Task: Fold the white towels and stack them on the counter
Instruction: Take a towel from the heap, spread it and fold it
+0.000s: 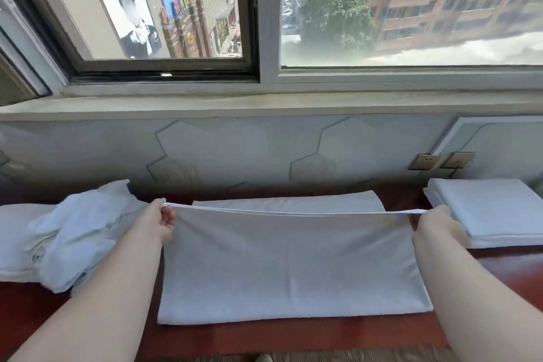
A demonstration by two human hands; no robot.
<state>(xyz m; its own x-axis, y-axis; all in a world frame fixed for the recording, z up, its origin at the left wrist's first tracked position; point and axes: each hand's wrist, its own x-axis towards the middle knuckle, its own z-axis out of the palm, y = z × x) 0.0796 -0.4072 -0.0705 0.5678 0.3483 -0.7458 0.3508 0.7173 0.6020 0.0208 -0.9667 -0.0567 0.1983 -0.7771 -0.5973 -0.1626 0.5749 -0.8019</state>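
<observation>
Red counter [293, 335] under a window [411, 9]. Left hand [160, 225] and right hand [437, 222] each pinched an upper corner of the towel [293, 258], edge taut, centre frame: fold under way. Next move would likely need edges aligned; stack [493, 209] lay right.

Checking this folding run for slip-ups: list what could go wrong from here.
1. The left hand and right hand pinch the towel only at the end corners of its raised edge; a slipped corner would likely skew the fold.
2. The right hand sits close beside the folded stack; a wide sweep might knock it askew.
3. The loose pile lies right by the left hand and could get caught up in the fold.
</observation>
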